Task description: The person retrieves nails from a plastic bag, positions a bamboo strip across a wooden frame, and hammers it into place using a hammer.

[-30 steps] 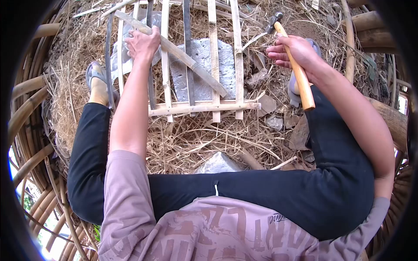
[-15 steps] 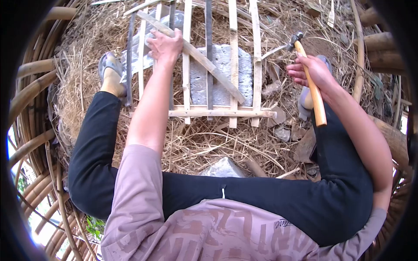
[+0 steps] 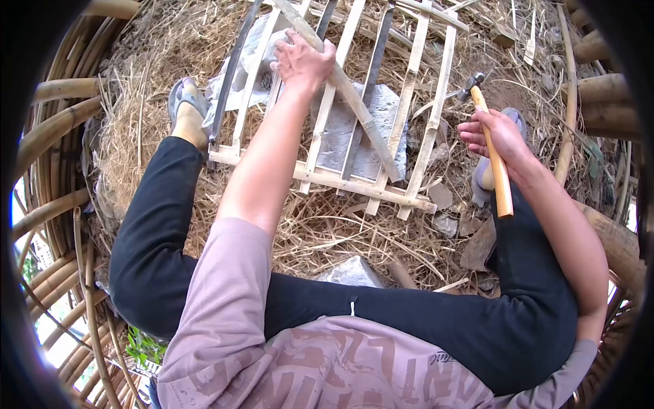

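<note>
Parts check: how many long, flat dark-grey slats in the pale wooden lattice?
3 visible: leftmost slat; middle dark slat, partly hidden by the left hand; right dark slat, crossing the rough grey stone block.

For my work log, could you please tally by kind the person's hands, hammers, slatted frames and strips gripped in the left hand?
Left hand and right hand: 2
Hammer: 1
Slatted frame: 1
Gripped strip: 1
Total: 5
</note>
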